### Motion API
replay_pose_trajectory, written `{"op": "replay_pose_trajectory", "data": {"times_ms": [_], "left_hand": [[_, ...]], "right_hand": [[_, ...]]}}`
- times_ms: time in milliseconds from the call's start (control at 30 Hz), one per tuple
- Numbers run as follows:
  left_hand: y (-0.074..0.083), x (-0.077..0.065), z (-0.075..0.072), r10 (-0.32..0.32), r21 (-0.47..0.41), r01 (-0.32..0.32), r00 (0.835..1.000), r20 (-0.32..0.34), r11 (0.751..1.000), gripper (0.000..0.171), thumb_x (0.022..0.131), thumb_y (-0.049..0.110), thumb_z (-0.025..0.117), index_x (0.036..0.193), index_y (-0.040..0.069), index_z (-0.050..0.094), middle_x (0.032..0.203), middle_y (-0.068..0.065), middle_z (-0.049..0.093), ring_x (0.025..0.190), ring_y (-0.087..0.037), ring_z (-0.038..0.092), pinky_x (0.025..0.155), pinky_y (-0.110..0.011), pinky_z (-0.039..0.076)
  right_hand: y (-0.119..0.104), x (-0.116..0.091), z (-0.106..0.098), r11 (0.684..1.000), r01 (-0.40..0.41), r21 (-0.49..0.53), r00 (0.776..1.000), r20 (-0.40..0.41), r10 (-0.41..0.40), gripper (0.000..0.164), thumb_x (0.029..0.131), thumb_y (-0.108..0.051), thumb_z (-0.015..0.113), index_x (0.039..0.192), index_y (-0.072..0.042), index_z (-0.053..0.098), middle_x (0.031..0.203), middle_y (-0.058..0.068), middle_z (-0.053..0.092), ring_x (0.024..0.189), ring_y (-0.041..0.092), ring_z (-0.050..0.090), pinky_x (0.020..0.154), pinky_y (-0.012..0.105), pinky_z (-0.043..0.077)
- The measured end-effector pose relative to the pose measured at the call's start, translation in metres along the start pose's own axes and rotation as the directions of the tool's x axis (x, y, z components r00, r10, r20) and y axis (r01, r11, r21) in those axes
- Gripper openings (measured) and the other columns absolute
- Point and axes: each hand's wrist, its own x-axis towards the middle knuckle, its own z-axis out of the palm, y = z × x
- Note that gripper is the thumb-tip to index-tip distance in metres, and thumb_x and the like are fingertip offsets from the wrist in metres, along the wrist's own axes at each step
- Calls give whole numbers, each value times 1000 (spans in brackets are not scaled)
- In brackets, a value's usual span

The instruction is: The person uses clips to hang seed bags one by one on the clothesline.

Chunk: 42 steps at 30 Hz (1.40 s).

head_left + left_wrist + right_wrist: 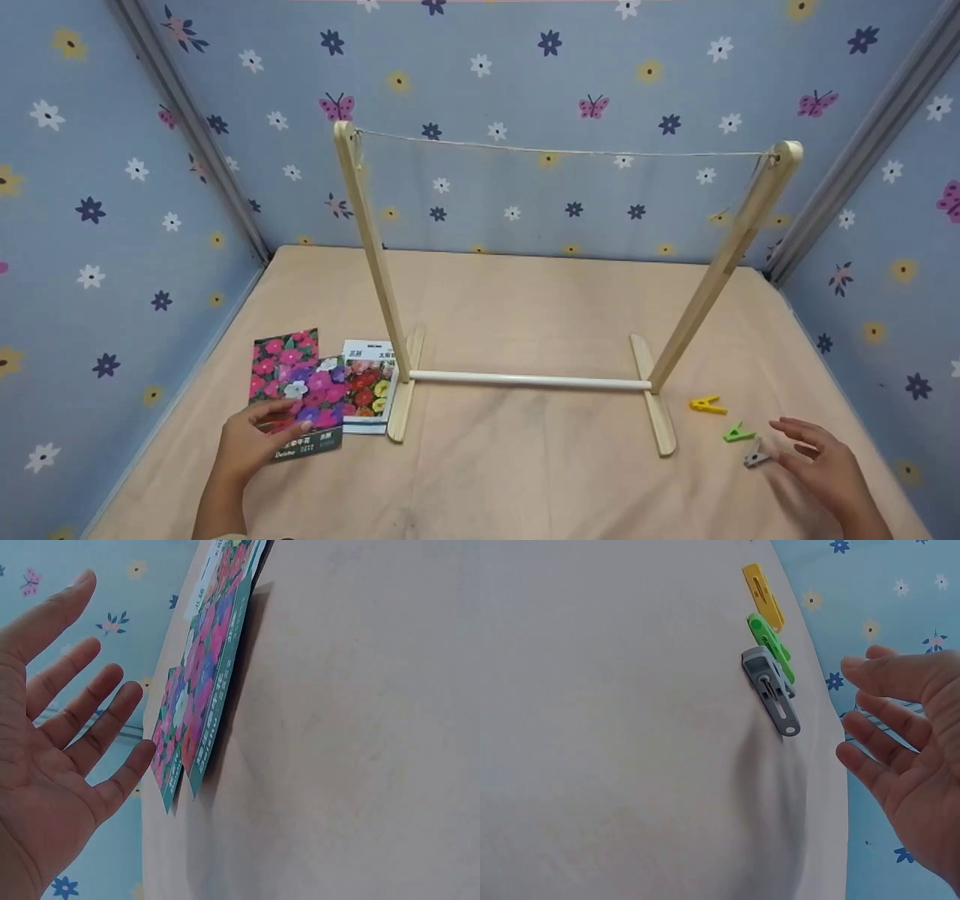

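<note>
My left hand (247, 442) hovers over the front edge of several flower seed packets; the left wrist view has its fingers spread, holding nothing. A pink-flowered packet (266, 367) lies partly beneath a pink-and-purple one (326, 394), and a white-topped packet (367, 375) lies to their right. On the right, my right hand (825, 465) hangs loosely bent beside a grey clothespin (769, 686), gripping nothing. Beyond that pin lie a green clothespin (767, 641) and a yellow clothespin (761, 596), in a slanting row.
Between the hands stands a wooden frame with a left post (373, 259), a right post (731, 255) and a white bottom bar (525, 380). A thin string (562, 151) spans the post tops. Flower-patterned walls (517, 202) enclose the peach tabletop (540, 315).
</note>
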Motion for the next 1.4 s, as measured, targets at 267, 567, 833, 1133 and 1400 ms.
{"op": "replay_pose_trajectory", "data": {"times_ms": [267, 567, 833, 1133, 1400], "left_hand": [[-12, -3, -1, -60, -162, 49, 996, -64, 986, 58, 81, 25, 82, 127, -3, 61, 124, -20, 62, 96, -4, 62, 80, -11, 49], [-30, -8, -4, -206, -289, 161, 969, -132, 944, 63, 79, 24, 84, 130, -3, 59, 119, -3, 68, 90, 6, 59, 77, -14, 52], [-37, -5, -2, -248, -254, 206, 958, -145, 945, 63, 81, 26, 81, 133, -2, 57, 134, -17, 57, 90, 8, 56, 76, -12, 52], [-37, 0, 3, -212, -108, 200, 970, -118, 974, 69, 79, 24, 84, 132, -7, 55, 134, -26, 54, 121, -38, 54, 83, -18, 52], [-37, 7, 7, -221, 3, 222, 970, -101, 975, 71, 75, 22, 86, 133, -4, 55, 127, -26, 57, 115, -37, 57, 93, -38, 51]], "right_hand": [[9, 2, 5, 996, -4, 90, 999, -53, 9, 43, 87, -8, 73, 128, 1, 62, 130, 9, 59, 93, -19, 47, 76, 6, 46], [21, 5, 10, 982, 25, 188, 997, -81, -10, 43, 88, -12, 74, 127, 3, 62, 113, -31, 53, 94, -15, 51, 76, 9, 48], [27, 8, 13, 989, -74, 130, 997, -12, 76, 49, 86, -10, 75, 130, 4, 58, 120, 11, 64, 88, -13, 52, 74, 10, 49], [22, 10, 13, 970, -180, 161, 981, 104, 165, 52, 84, 2, 72, 131, 12, 52, 116, 23, 64, 84, -6, 57, 73, 17, 53], [17, 8, 19, 976, -185, 112, 980, 94, 175, 54, 78, 5, 76, 128, 11, 55, 113, 22, 65, 90, 15, 64, 72, 22, 55]]}}
